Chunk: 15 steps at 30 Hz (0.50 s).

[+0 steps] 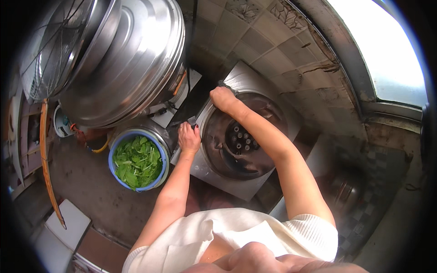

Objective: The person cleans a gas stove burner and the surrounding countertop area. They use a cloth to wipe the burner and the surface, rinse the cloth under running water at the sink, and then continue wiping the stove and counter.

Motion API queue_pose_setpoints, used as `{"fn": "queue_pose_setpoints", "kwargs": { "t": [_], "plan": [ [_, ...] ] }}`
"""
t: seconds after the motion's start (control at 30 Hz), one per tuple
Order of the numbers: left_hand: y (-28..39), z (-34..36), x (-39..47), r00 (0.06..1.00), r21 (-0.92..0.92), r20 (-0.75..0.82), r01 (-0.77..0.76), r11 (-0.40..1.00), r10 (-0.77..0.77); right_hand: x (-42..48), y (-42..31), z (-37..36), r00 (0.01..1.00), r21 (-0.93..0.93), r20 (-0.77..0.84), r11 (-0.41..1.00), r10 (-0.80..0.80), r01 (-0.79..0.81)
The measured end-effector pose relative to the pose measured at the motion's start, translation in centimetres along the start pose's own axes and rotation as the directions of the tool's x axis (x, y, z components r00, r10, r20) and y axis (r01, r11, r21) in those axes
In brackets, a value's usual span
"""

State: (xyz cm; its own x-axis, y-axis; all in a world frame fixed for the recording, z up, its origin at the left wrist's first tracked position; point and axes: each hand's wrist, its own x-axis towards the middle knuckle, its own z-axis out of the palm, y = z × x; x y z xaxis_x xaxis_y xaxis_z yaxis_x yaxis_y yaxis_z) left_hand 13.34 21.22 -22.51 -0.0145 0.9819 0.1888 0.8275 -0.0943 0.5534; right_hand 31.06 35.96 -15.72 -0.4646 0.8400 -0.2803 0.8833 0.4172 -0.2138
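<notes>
My right hand [223, 99] is closed on a dark mesh scouring pad [228, 87], against the back left of the steel stove top [240, 77]. Its forearm crosses over the round burner well [218, 150], where a burner with several nozzles [240, 138] shows. My left hand [189, 137] rests at the stove's left edge, fingers bent over it, close to a small flat greyish piece [192, 120]; whether it grips anything is unclear. To the left of that hand, a blue-rimmed basin [111, 163] holds cut leafy greens [137, 162].
Large stacked steel lids or basins [136, 58] stand at upper left, beside a wire strainer with a wooden handle [44, 143]. A tiled wall [269, 44] and a bright window [392, 51] lie beyond the stove. A yellow hose [102, 147] is near the basin.
</notes>
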Motion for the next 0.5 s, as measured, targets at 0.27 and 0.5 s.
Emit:
{"fn": "queue_pose_setpoints", "kwargs": {
  "t": [0.27,0.5],
  "plan": [
    [-1.2,0.4,-0.2,0.992,-0.245,-0.087,0.067,0.967,-0.091,-3.2,-8.8,4.4,0.967,-0.123,0.065,0.96,-0.247,0.253],
    [-6.2,-5.0,-1.8,0.924,-0.521,-0.009,0.323,0.79,-0.383,-9.1,-15.4,7.7,0.908,-0.218,0.269,0.898,-0.32,0.381]
  ]
}}
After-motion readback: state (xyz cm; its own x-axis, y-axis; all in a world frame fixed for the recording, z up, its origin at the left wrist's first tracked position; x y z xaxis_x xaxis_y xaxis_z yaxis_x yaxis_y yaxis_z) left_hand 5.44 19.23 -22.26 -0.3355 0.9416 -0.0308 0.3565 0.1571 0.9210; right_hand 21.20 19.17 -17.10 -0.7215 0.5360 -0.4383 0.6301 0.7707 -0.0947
